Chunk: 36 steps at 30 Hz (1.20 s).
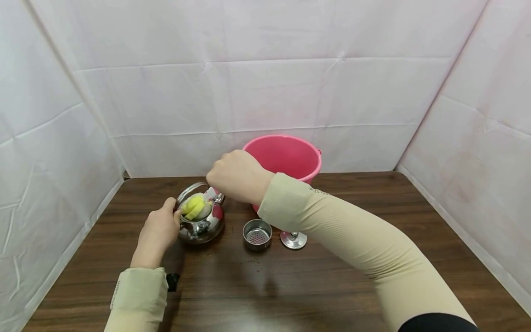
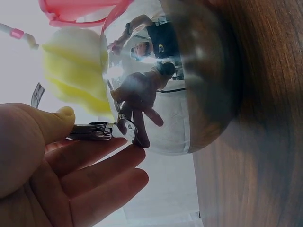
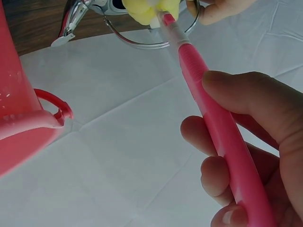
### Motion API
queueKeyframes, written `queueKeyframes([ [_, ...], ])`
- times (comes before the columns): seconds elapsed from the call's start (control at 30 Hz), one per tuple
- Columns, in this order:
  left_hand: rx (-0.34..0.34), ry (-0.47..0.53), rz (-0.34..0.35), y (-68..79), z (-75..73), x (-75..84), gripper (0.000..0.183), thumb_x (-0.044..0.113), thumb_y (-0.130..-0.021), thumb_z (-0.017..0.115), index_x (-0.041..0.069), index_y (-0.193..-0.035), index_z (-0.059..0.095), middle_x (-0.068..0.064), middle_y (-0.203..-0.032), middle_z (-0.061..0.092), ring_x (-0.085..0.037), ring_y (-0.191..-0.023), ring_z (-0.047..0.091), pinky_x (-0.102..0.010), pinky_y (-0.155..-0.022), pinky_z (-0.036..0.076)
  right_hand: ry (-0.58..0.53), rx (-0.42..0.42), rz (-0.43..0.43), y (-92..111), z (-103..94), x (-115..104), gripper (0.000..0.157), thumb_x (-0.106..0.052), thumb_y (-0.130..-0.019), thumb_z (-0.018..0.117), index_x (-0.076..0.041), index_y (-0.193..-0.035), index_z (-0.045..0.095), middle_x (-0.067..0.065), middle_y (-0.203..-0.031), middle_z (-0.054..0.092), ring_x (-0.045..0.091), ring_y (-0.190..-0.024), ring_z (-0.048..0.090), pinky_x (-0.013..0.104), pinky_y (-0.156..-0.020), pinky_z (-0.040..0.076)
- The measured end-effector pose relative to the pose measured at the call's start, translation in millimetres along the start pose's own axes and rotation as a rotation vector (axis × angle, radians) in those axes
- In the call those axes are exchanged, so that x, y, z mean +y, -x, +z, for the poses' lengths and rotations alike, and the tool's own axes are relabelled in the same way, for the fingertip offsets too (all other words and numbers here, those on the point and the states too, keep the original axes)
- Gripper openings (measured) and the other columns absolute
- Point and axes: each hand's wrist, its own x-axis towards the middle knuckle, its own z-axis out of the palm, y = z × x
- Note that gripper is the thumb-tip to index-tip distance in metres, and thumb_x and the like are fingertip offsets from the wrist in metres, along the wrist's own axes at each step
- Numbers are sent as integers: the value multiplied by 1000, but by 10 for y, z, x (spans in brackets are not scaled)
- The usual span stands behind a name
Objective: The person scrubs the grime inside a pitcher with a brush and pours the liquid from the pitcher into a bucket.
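Note:
A shiny steel teapot (image 1: 209,229) with a hoop handle (image 3: 137,45) sits at the left of the table. My left hand (image 1: 157,233) pinches the handle's base at the pot's side between thumb and forefinger, the other fingers extended beneath it. My right hand (image 1: 238,177) grips the pink handle (image 3: 213,113) of a sponge brush from above. The brush's yellow and white sponge head (image 1: 196,207) is at the pot's mouth, under the hoop; whether part of it reaches inside is hidden. The spout (image 3: 75,19) points toward the bucket side.
A pink bucket (image 1: 310,177) stands behind the right forearm, partly covered by it. In front are a small steel strainer cup (image 1: 257,236) with a perforated base and a round steel piece (image 1: 293,240), partly hidden by the sleeve. White sheeting (image 1: 265,97) walls the table (image 1: 232,295).

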Motion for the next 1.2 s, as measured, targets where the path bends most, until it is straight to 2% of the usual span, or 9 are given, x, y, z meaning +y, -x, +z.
queueKeyframes([
  [0.23, -19, 3, 1, 2, 18, -24, 16, 18, -101, 41, 3, -104, 40, -24, -80, 58, -30, -65, 52, -38, -53, 39, -12, 6, 5, 95, 49, 2, 27, -5, -84, 53, -24, -78, 71, -7, -80, 69, 17, -75, 64, 30, -65, 53],
  [0.47, 1, 0, 8, 5, 19, -17, 16, 19, -101, 42, 3, -105, 40, -27, -83, 60, -32, -66, 55, -40, -53, 40, -6, 20, 22, 178, 87, 37, 29, -4, -84, 53, -25, -76, 71, -6, -79, 68, 17, -74, 62, 30, -60, 52],
  [0.87, -18, 2, -2, -6, 1, -12, 18, 20, -101, 41, 3, -108, 40, -26, -82, 59, -32, -66, 54, -40, -53, 39, -44, 38, 81, 328, 51, 121, 17, -9, -82, 58, -21, -83, 70, -3, -79, 64, 17, -72, 61, 30, -59, 51],
  [1.03, -16, 6, -15, 1, 3, -24, 18, 21, -101, 41, 3, -107, 40, -25, -83, 59, -31, -66, 52, -39, -54, 39, -73, 31, 103, 405, 117, 162, 15, -13, -82, 61, -22, -88, 71, -5, -81, 66, 16, -70, 59, 29, -60, 50],
  [1.2, -7, 8, 0, -3, 8, -35, 18, 21, -101, 41, 3, -106, 40, -24, -80, 58, -31, -64, 52, -39, -53, 38, -114, 28, 123, 462, 217, 185, 17, -16, -84, 63, -24, -95, 73, -5, -86, 69, 15, -73, 59, 28, -60, 50],
])
